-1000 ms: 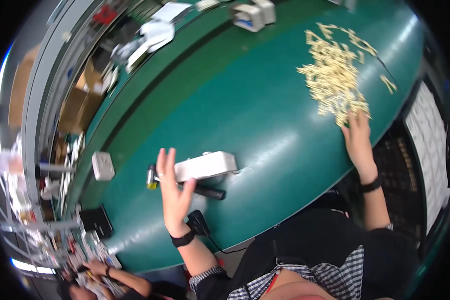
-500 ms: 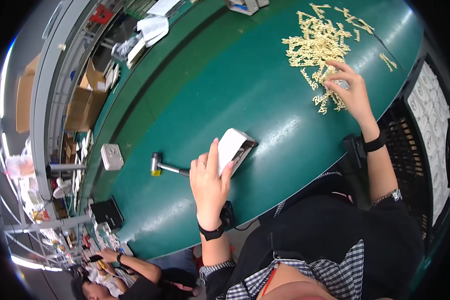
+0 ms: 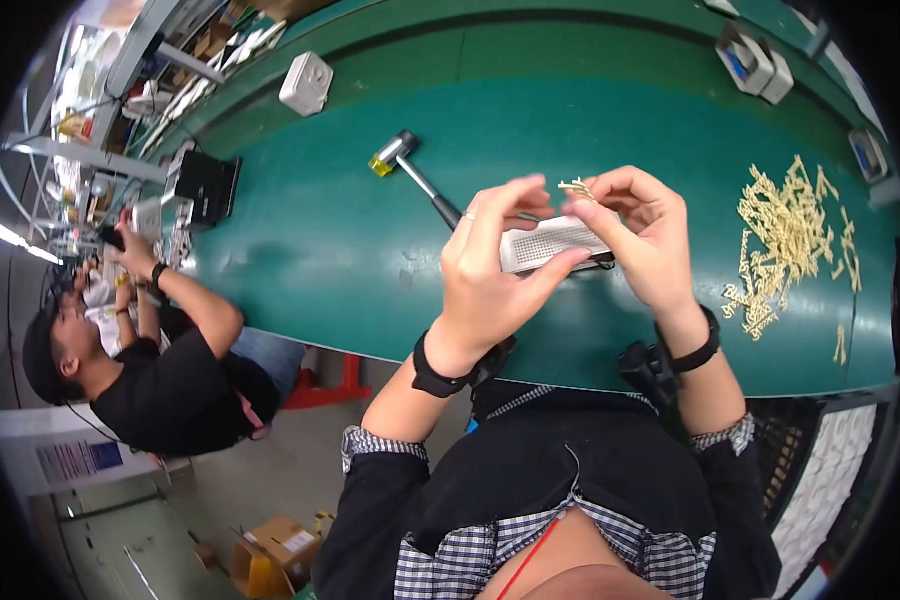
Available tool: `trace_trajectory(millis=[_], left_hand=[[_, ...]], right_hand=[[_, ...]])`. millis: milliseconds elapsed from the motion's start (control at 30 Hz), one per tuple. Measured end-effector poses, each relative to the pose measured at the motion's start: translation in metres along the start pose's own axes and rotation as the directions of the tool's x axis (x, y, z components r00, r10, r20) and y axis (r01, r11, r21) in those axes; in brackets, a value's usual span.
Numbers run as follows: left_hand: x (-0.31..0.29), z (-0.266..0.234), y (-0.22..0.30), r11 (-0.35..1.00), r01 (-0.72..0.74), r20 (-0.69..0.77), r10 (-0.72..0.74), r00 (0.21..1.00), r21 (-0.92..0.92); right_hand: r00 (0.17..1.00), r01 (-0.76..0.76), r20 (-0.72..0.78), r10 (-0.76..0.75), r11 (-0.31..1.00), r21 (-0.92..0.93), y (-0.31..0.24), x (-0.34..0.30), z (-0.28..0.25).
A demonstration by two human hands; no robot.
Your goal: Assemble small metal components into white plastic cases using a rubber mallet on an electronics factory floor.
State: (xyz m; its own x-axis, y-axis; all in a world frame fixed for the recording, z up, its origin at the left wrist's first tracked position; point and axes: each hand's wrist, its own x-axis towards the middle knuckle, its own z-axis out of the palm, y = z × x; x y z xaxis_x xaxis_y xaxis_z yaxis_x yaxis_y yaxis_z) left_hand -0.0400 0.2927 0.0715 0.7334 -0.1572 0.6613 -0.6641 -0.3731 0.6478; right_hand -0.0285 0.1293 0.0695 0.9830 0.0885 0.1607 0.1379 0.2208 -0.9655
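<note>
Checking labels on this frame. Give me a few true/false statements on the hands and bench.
1. Both hands hold the small white block above the green bench. True.
2. The right hand pinches a small yellow piece at its fingertips. True.
3. The hammer is in the left hand. False: it lies on the bench, beyond the hands.
4. The pile of yellow pieces lies to the person's left. False: it lies to the right.
5. The person wears a dark band on each wrist. True.

Long green workbench [image 3: 300, 250], grey floor [image 3: 270, 470], cardboard box [image 3: 285, 545], strip light [image 3: 10, 238].
</note>
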Motion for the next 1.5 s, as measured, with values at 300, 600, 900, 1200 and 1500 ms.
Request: trace_trajectory(millis=[300,600,900,1200,1500], left_hand=[[0.009,-0.002,-0.010,0.969,-0.149,-0.087,0.169,0.982,0.199],[-0.006,0.000,-0.026,0.971,-0.184,0.318,0.128,0.939,0.152],[-0.007,0.004,-0.027,0.941,-0.272,0.411,0.171,0.895,0.201],[-0.004,0.002,-0.015,0.889,-0.298,0.500,0.094,0.861,0.347],[-0.030,-0.034,-0.025,0.935,-0.241,0.588,0.045,0.808,0.259]], right_hand=[[0.982,0.067,0.160,-0.098,0.979,0.193,0.013,0.008,0.000],[0.925,0.212,0.373,-0.078,0.918,-0.334,0.047,0.000,-0.075],[0.946,0.202,0.293,-0.138,0.959,-0.199,0.065,-0.006,-0.074],[0.916,0.270,0.368,-0.161,0.925,-0.267,0.060,-0.006,-0.072],[0.879,0.407,0.415,-0.235,0.823,-0.395,0.050,-0.008,-0.070]])
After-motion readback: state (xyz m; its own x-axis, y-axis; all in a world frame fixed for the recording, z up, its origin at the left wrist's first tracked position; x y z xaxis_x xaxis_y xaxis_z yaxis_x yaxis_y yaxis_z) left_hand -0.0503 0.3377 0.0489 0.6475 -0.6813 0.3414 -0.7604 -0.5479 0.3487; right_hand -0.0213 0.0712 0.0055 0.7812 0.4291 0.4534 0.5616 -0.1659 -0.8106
